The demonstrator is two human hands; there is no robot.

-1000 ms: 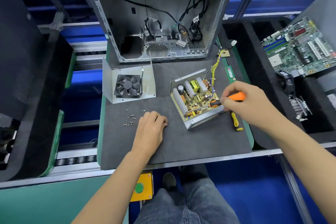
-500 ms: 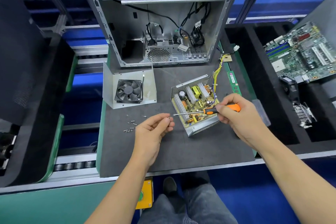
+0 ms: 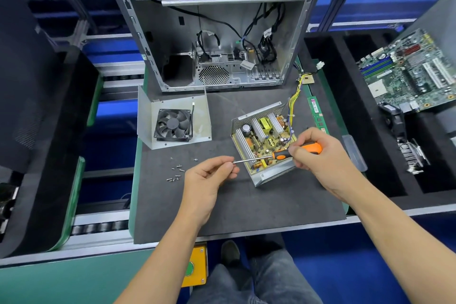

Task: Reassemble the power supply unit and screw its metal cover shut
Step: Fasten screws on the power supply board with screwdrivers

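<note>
The open power supply unit (image 3: pixel 265 140) lies on the dark mat, its yellow circuit board and heat sinks exposed. Its metal cover (image 3: pixel 199 116), with a black fan (image 3: pixel 173 125) mounted inside, stands apart to the left. Several loose screws (image 3: pixel 176 173) lie on the mat in front of the cover. My right hand (image 3: pixel 318 155) grips the orange-and-black screwdriver (image 3: pixel 296 152), held level over the unit's front corner with the shaft pointing left. My left hand (image 3: pixel 209 177) pinches at the shaft's tip; a screw there is too small to tell.
An empty computer case (image 3: pixel 214 32) stands at the back of the mat (image 3: pixel 246 202). A green memory stick (image 3: pixel 317 112) lies to the right of the unit, with yellow wires (image 3: pixel 294 96) running back. A motherboard (image 3: pixel 409 74) leans in the black foam tray at right.
My left hand rose from the mat near the screws and came to the screwdriver tip. My right hand lifted the screwdriver from the unit's right side and turned its shaft leftward.
</note>
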